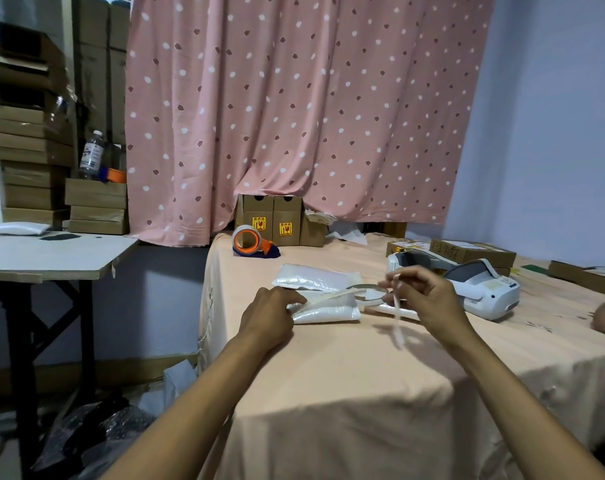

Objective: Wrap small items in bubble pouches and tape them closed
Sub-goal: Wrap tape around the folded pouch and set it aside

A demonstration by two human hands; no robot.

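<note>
Pouch (328, 308) flat on table (363, 375) | left hand (270, 317) grips its left edge | right hand (422, 296) pinches raised strip (397, 317)

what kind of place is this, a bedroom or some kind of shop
Most likely a small home packing room for online orders: stacked cardboard boxes by the wall, and a tape dispenser, a label printer and a bubble pouch on the cloth-covered table.
</note>
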